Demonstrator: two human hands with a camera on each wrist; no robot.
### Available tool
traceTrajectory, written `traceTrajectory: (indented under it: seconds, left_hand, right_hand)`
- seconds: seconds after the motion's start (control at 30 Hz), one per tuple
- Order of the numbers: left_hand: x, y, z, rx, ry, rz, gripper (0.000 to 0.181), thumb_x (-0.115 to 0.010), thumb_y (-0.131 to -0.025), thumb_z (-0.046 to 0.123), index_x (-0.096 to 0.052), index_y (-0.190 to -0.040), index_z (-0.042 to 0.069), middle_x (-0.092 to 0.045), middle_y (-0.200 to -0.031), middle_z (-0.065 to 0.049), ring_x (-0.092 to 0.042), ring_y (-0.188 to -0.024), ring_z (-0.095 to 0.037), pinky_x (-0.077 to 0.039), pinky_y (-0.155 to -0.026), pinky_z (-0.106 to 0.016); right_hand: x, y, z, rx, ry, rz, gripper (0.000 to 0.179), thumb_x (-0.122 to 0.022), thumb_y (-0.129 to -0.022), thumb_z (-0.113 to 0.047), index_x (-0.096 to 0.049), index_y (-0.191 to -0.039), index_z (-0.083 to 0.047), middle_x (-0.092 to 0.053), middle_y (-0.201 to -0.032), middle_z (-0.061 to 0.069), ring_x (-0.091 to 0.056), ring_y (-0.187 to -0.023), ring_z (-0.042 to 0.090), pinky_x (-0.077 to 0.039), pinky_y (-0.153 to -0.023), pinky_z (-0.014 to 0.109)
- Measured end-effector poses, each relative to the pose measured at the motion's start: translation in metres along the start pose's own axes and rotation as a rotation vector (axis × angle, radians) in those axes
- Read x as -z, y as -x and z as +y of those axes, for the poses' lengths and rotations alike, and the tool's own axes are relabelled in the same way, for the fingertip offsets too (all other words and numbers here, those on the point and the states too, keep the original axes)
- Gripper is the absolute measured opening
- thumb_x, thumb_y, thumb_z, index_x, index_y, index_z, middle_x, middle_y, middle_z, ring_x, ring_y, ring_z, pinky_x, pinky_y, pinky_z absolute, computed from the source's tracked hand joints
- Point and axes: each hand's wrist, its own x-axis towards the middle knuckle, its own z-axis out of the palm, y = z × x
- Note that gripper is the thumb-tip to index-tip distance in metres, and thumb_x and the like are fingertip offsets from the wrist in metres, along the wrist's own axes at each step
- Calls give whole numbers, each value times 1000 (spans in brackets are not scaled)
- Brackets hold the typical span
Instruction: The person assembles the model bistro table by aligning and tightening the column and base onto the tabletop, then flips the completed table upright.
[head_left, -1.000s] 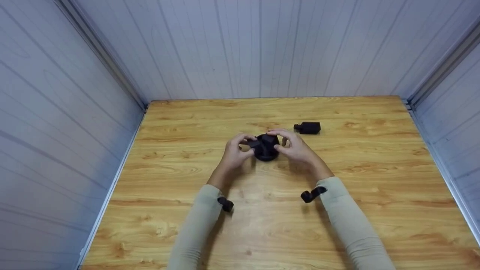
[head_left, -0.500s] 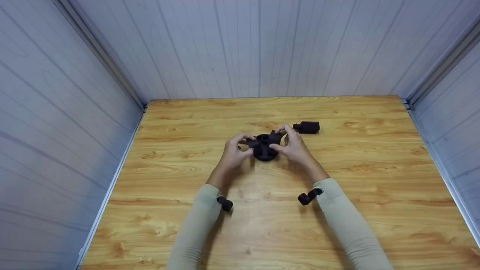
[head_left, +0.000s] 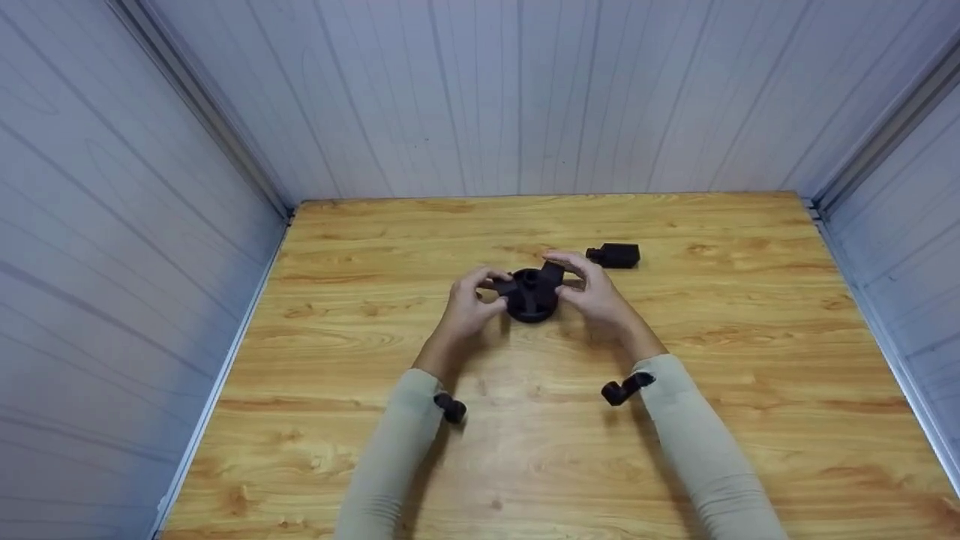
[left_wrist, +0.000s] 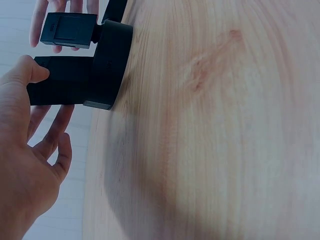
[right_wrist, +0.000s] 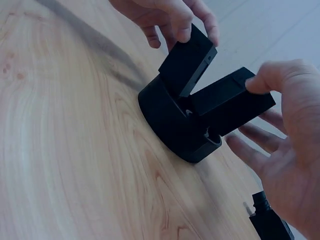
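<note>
A round black base (head_left: 531, 312) with a raised rim stands on the wooden table between both hands. My left hand (head_left: 471, 306) pinches a black rectangular block (left_wrist: 65, 80) that stands up from the base's left side. On the other side, my right hand (head_left: 598, 294) holds a similar block (right_wrist: 232, 102) between thumb and fingers, tilted over the base's right part. A narrow neck shows between that block and the base in the left wrist view. How deep either block sits is hidden. Behind the right hand lies another black block (head_left: 621, 256) with a thin neck.
The wood-grain table (head_left: 517, 450) meets a white panel wall (head_left: 480, 97) at the back, with more panels left and right. A small black wrist camera (head_left: 452, 409) sticks out from the left sleeve, another (head_left: 616, 393) from the right.
The right hand has turned its block and shifted it slightly right, uncovering a round socket in the base. Its thumb and fingers have changed place on the block. The left hand stays put.
</note>
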Motion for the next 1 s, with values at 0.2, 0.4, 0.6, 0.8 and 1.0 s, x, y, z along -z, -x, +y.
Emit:
traceTrajectory:
  seconds: [0.2,0.4,0.6,0.8,1.0]
  left_hand:
    - [1,1,1,7,9,-6,32,-77,-94,1,-79,-125,8,-79,-133,-15,-78,-120,-38,-57,-96,-51]
    - [2,0,0,9,12,-5,32,-77,-95,3,-79,-125,11,-79,-133,-14,-77,-121,-37,-57,-96,-55]
    - [2,-1,0,9,14,-1,33,-77,-93,2,-79,-125,9,-79,-133,-15,-77,-120,-37,-58,-97,-56]
    - [2,-1,-1,9,19,10,32,-78,-92,2,-79,-124,8,-79,-132,-15,-77,-119,-38,-58,-97,-55]
    - [1,1,-2,0,14,2,32,-77,-94,2,-79,-125,8,-78,-134,-16,-77,-120,-38,-58,-97,-56]
  right_hand:
    - [1,0,2,27,8,-36,53,-55,-101,18,-62,-153,12,-50,-171,31,-46,-163,46,-55,-116,23]
    - [-1,-2,2,23,78,12,45,-72,-100,9,-71,-145,6,-65,-156,27,-66,-138,30,-60,-98,16]
    - [-6,-2,0,23,231,63,43,-89,-96,-8,-73,-136,-1,-66,-141,22,-58,-115,16,-61,-87,27]
    - [-8,0,3,45,257,53,55,-94,-92,-8,-68,-140,0,-62,-140,25,-61,-115,25,-63,-91,38]
    - [-1,6,-1,18,193,-18,75,-91,-93,-5,-57,-159,-6,-51,-156,24,-51,-145,39,-51,-118,60]
